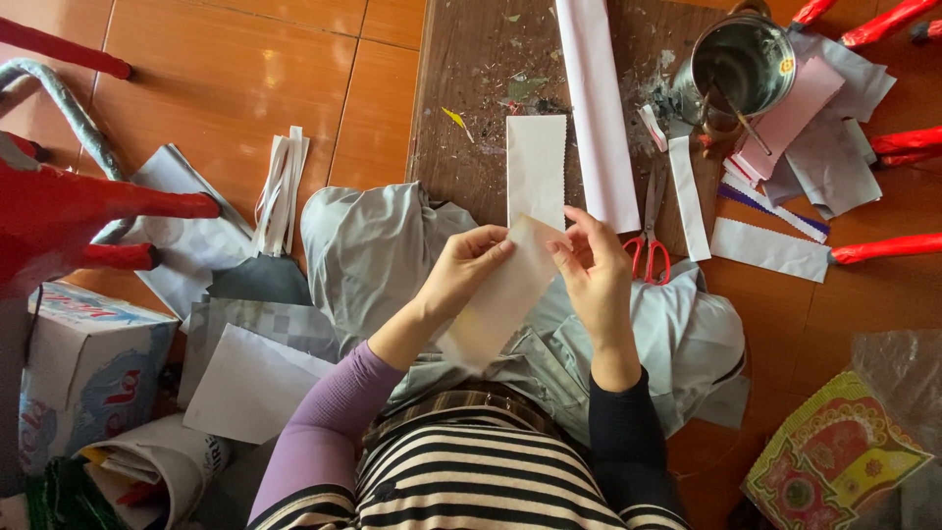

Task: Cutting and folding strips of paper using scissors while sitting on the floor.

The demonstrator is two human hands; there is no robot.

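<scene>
Both forearms rise from the lower middle of the view and meet in front of the body. The left hand comes from a lilac sleeve, wrist bent, its fingers curled inward and pinched together at the tips. The right hand comes from a dark sleeve, palm turned toward the left one, thumb and forefinger pinched, the other fingers loosely bent. The two hands sit close together, fingertips nearly facing.

lilac left sleeve, black right sleeve, black-and-white striped top
</scene>
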